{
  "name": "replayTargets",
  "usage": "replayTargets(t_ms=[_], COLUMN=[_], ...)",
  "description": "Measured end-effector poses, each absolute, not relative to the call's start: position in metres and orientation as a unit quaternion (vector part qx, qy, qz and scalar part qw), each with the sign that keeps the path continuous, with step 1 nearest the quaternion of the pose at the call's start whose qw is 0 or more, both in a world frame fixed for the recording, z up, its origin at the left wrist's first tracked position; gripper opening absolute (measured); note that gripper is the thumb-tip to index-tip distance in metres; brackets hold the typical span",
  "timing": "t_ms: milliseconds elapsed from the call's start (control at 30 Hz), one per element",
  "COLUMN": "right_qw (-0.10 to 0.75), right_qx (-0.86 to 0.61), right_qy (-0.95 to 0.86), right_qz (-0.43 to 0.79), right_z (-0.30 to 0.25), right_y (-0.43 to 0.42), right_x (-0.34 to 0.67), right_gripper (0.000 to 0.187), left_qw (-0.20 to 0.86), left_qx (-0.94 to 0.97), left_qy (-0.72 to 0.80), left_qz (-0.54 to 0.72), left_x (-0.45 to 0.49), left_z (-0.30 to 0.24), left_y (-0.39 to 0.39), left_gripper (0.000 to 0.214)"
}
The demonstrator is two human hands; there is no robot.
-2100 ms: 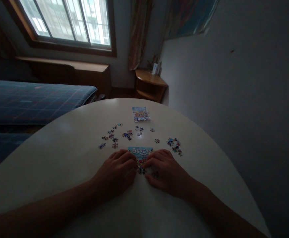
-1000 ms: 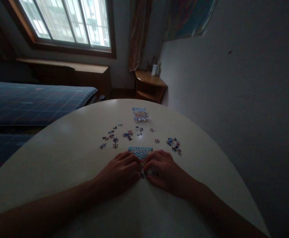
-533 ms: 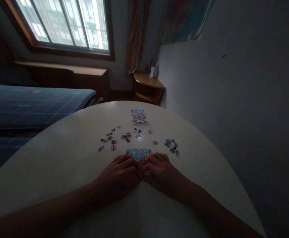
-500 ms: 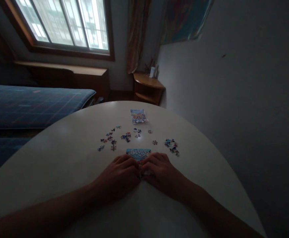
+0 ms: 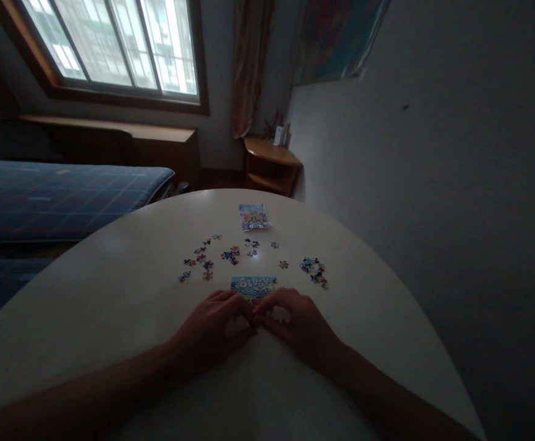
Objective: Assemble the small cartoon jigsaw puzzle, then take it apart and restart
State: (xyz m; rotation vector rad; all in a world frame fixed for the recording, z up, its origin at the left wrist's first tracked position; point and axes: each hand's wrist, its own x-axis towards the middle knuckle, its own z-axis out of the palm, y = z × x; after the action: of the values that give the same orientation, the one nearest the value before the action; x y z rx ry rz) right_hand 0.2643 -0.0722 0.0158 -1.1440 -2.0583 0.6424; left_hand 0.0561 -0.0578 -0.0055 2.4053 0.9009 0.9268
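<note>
A partly joined jigsaw puzzle lies flat before me, its blue top strip lettered "Bluey". My left hand covers its lower left side, with thumb and fingertips drawn together at the near part. From the other side my right hand meets it, thumb and forefinger pinched at the same spot. The fingertips of both hands touch or nearly touch. The lower part of the puzzle is mostly hidden under the fingers, and any single piece between them is too small to make out.
Loose puzzle pieces are scattered at the left, with a cluster of pieces at the right and several between. A printed packet lies near the far edge of the round white table. A mattress stands beyond, left.
The fingers of both hands have drawn into a tighter pinch, thumbs apart from the palms, showing more of the puzzle's top. The whole view has shifted slightly.
</note>
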Motion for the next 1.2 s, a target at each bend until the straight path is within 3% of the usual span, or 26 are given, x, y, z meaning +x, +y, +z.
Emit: replayTargets(t_ms=[333,533,800,1200], right_qw=[0.290,0.288,0.227,0.241], right_qx=[-0.363,-0.378,-0.378,-0.362], right_qy=[-0.875,-0.872,-0.890,-0.895], right_qz=[0.135,0.116,0.117,0.096], right_z=[0.003,0.004,0.012,0.010], right_y=[-0.061,-0.056,-0.054,-0.055], right_x=[0.269,0.270,0.290,0.286], right_gripper=[0.010,0.006,0.018,0.006], left_qw=[0.150,0.139,0.090,-0.012], left_qx=[0.854,0.871,0.900,0.927], left_qy=[0.379,0.359,0.320,0.245], left_qz=[0.323,0.304,0.282,0.283], left_x=[0.056,0.057,0.054,0.052], left_z=[-0.010,-0.010,-0.004,0.001], left_y=[-0.052,-0.052,-0.054,-0.059], left_gripper=[0.021,0.025,0.020,0.012])
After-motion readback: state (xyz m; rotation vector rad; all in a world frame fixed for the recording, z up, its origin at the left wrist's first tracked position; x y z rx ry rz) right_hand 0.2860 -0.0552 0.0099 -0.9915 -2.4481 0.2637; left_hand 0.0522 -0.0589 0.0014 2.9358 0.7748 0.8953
